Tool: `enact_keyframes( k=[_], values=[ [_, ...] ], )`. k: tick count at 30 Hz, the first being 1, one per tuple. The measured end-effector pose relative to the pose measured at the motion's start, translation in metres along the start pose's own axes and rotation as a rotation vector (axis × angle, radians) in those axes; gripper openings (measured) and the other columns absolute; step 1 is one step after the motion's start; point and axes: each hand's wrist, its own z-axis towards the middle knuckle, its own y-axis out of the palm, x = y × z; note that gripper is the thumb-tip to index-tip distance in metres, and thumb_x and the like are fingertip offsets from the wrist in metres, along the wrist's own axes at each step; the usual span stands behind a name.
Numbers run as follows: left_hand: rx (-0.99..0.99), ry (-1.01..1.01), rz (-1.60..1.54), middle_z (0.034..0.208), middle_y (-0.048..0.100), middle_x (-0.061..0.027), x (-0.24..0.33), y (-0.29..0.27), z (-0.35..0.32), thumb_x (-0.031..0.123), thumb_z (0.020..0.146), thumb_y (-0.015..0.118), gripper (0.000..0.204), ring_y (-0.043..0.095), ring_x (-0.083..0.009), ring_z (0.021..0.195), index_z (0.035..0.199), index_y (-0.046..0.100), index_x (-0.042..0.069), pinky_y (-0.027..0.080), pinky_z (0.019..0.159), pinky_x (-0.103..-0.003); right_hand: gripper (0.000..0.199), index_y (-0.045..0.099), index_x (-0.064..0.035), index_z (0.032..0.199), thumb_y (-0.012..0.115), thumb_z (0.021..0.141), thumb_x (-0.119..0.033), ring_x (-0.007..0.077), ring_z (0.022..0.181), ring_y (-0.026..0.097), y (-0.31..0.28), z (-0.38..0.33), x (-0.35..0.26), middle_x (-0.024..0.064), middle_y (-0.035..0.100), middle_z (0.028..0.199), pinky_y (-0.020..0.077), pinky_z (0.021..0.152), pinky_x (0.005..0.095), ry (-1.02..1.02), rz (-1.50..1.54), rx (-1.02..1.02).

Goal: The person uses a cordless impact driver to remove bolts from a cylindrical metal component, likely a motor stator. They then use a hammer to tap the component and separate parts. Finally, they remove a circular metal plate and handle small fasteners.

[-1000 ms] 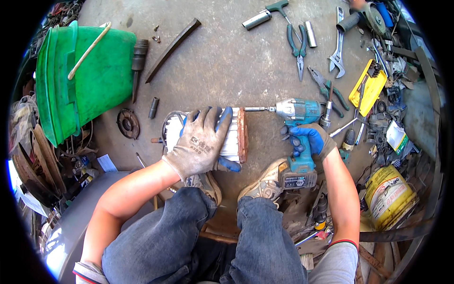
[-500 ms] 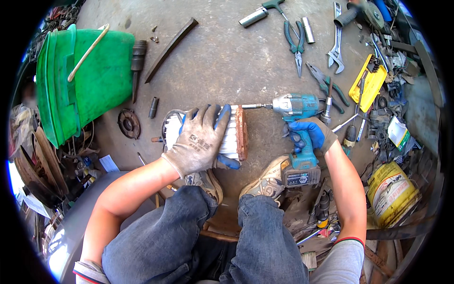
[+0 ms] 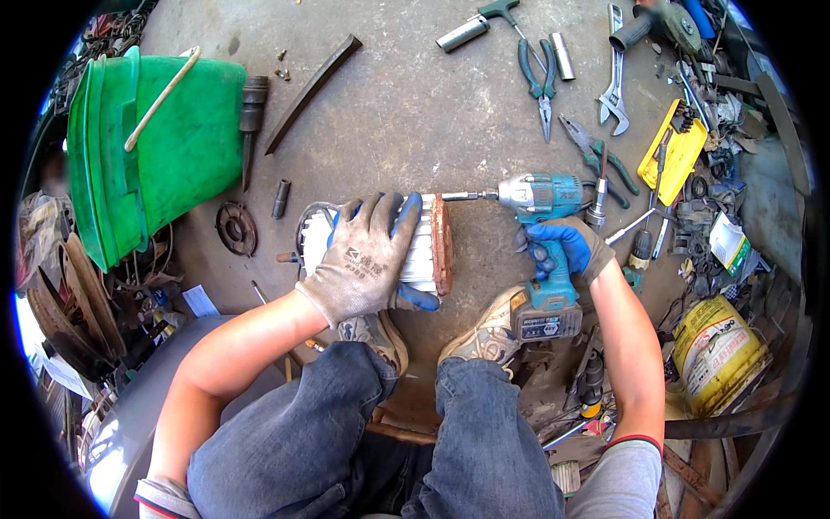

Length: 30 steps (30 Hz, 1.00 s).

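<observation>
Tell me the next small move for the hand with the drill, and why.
Probably nudge the teal cordless drill leftward so its bit seats squarely on the rusty end plate before pulling the trigger. The bit tip sits right at the plate's upper edge, the right hand grips the handle, and the left hand presses the white cylinder down.

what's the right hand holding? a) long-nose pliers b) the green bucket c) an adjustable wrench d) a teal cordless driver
d: the right hand grips the handle of the teal cordless driver, whose bit points at the rust-coloured end of the white ribbed part that the left hand presses down; the pliers lie untouched on the floor.
</observation>
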Motion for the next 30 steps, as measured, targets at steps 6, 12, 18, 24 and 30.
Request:
enact_keyframes(
  k=[6, 12, 18, 24, 30],
  values=[
    [0.02, 0.003, 0.023, 0.139, 0.045, -0.033, -0.003, 0.001, 0.0, 0.057, 0.069, 0.08, 0.115, 0.046, -0.0469, 0.133, 0.152, 0.031, -0.005, 0.033, 0.111, -0.06, 0.024, 0.07, -0.0009, 0.103, 0.072, 0.093, -0.022, 0.0155, 0.053, 0.057, 0.016, -0.008, -0.001, 0.0051, 0.063, 0.069, 0.0511, 0.055, 0.0329, -0.012, 0.083, 0.03],
    [0.021, -0.012, -0.004, 0.139, 0.047, -0.0313, -0.004, -0.001, 0.002, 0.069, 0.063, 0.08, 0.124, 0.047, -0.0457, 0.133, 0.152, 0.033, -0.004, 0.033, 0.111, -0.059, 0.019, 0.068, -0.0068, 0.104, 0.071, 0.092, -0.022, 0.0145, 0.052, 0.057, 0.014, -0.012, 0.015, 0.0051, 0.063, 0.07, 0.0487, 0.049, 0.0297, -0.157, 0.077, 0.174],
    [0.06, -0.01, -0.024, 0.14, 0.047, -0.0271, -0.001, -0.005, 0.002, 0.062, 0.058, 0.087, 0.125, 0.049, -0.0434, 0.13, 0.152, 0.034, -0.001, 0.036, 0.107, -0.058, 0.025, 0.067, 0.0, 0.107, 0.069, 0.091, -0.019, 0.0173, 0.048, 0.056, 0.016, -0.03, 0.018, 0.0087, 0.062, 0.065, 0.0468, 0.045, 0.031, -0.212, 0.061, 0.151],
    [0.014, -0.017, -0.04, 0.14, 0.048, -0.0269, -0.001, -0.004, 0.007, 0.068, 0.053, 0.087, 0.131, 0.049, -0.0434, 0.13, 0.152, 0.034, 0.001, 0.036, 0.108, -0.057, 0.03, 0.064, 0.0042, 0.11, 0.069, 0.089, -0.017, 0.0219, 0.048, 0.056, 0.003, -0.063, 0.044, 0.01, 0.062, 0.065, 0.0488, 0.047, 0.0357, -0.511, 0.193, 0.118],
    [-0.075, 0.029, -0.116, 0.133, 0.058, -0.0233, -0.036, -0.026, 0.037, 0.062, 0.057, 0.088, 0.122, 0.056, -0.041, 0.122, 0.151, 0.04, 0.002, 0.041, 0.106, -0.047, 0.041, 0.052, 0.0013, 0.132, 0.061, 0.1, -0.023, 0.0213, 0.073, 0.061, -0.034, -0.18, 0.117, 0.0099, 0.062, 0.087, 0.0498, 0.085, 0.045, -0.994, 0.315, 0.243]
  ],
)
